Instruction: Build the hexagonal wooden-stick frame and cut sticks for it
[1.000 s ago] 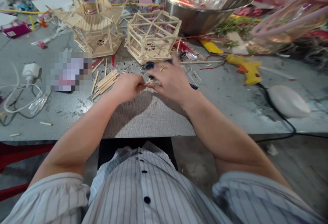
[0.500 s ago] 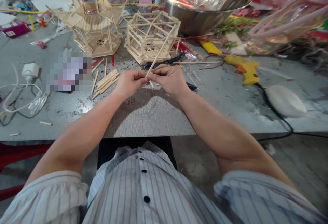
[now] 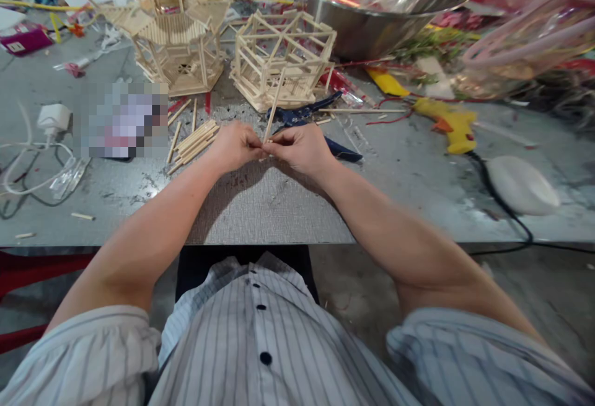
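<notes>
You are pinching the foot of one thin stick [image 3: 273,105] between both grips, and the work looks fine and fiddly, so I would judge a light touch best. With your left hand [image 3: 235,145], try bracing the stick low down while the wrist is resting near the desk [image 3: 279,207]; that should be steadying the free end, which is tilting up and away from you. A stick this slender is likely to bow or snap if the two grips are twisting against each other, so let your right hand [image 3: 302,145] be doing the small adjusting alone.

Your left hand is curling into a loose fist, knuckles up, thumb and forefinger pressing together on the stick's lower end. The right hand is meeting it fingertip to fingertip, its grip closing on the same end while the other fingers are folding under. Both forearms are converging from your body, wrists hovering low over the desk.

Just left of the left grip, a pile of loose sticks [image 3: 193,141] is lying flat. Beyond both grips, an open hexagonal frame [image 3: 283,59] is standing behind the stick's tip; I cannot tell whether they are touching. Just past the right grip a blue-handled cutter [image 3: 302,111] is lying, and well to its right a yellow glue gun [image 3: 449,124]
</notes>
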